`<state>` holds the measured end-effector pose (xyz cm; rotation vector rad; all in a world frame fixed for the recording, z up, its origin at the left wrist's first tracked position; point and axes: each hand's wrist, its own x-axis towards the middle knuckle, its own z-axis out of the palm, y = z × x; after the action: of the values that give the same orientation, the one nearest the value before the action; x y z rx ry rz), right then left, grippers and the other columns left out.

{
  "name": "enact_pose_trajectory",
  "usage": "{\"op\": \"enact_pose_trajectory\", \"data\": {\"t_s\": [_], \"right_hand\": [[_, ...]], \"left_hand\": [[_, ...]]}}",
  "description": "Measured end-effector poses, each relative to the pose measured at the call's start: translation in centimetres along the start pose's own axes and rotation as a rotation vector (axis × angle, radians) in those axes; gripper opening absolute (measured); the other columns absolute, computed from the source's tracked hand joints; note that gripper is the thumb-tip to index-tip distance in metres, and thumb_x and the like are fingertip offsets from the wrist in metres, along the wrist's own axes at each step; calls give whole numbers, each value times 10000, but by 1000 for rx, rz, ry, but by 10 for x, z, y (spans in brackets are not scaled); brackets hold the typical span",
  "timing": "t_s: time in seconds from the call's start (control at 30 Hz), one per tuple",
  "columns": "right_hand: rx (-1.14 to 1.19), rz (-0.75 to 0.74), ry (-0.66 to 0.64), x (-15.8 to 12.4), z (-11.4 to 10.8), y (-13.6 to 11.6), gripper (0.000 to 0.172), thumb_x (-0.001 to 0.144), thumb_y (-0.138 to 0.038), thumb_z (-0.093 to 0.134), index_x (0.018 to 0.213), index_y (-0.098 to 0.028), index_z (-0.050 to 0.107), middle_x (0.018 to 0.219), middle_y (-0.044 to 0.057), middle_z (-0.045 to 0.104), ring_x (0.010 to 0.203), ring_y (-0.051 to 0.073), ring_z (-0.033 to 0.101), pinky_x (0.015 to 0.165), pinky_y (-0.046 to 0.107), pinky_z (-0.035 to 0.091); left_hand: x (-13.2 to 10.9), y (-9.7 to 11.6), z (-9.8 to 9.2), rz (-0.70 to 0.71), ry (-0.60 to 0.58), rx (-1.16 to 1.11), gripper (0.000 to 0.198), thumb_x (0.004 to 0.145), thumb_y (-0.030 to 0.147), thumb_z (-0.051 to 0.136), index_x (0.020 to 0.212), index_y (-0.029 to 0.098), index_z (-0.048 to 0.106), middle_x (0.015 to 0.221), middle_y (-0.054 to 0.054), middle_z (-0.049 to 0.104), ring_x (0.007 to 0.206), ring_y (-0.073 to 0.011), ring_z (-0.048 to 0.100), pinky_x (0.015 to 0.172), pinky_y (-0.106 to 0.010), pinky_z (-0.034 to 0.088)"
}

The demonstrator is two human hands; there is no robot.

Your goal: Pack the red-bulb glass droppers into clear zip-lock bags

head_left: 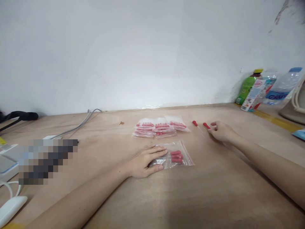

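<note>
My left hand (pixel 145 160) lies flat with fingers spread on the left part of a clear zip bag (pixel 188 160). Inside that bag are several droppers with red rubber bulbs (pixel 176 156); their glass ends lie under my fingers. At the right, my right hand (pixel 220 131) has thumb and fingers closed around a dropper (pixel 206 126) just behind its red bulb, and the rest of it is hidden. Left of it a second dropper (pixel 195 123), red bulb and thin clear tube, lies on the table.
Small stacks of filled zip bags (pixel 164 127) stand behind the left hand. A brown scrap (pixel 121 123) lies to their left. Bottles (pixel 247 86) and a carton (pixel 253 95) stand at the back right. Cables (pixel 78 125), a white power strip (pixel 8 162) and a blurred-out object (pixel 47 162) occupy the left.
</note>
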<state>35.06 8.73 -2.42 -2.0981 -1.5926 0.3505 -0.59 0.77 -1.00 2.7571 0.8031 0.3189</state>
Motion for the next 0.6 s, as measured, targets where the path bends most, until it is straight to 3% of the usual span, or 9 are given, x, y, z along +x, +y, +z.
{"op": "enact_pose_trajectory", "data": {"t_s": [0.1,0.23,0.4,0.6], "right_hand": [[296,-100,4,-13,-6,-17,484,756,-293,495,1203,-119,431,768,67,599,650,170,578,549,275,451],[744,-187,-16,-41,4,-44,657,750,-277,496,1316,-191,174,636,-44,470,425,103,470,346,219,378],[993,-120,8,-66,30,-61,598,724,-234,524,1215,-245,183,709,-52,458,481,101,551,441,253,518],[1088,-50,-78,-78,38,-64,435,725,-247,568,1033,-260,261,709,-51,492,550,116,601,547,271,560]], "left_hand": [[0,0,0,3,-1,2,506,879,382,446,1346,234,321,1385,-57,349,1277,-204,314,1077,-408,198],[0,0,0,7,-1,8,513,878,390,445,1348,229,318,1385,-61,348,1279,-207,310,1069,-405,219],[0,0,0,-1,-5,15,513,877,394,446,1347,234,319,1388,-55,346,1278,-212,310,1071,-409,210],[0,1,-1,0,1,-1,510,876,389,448,1347,238,321,1385,-58,352,1273,-213,318,1066,-404,224]]}}
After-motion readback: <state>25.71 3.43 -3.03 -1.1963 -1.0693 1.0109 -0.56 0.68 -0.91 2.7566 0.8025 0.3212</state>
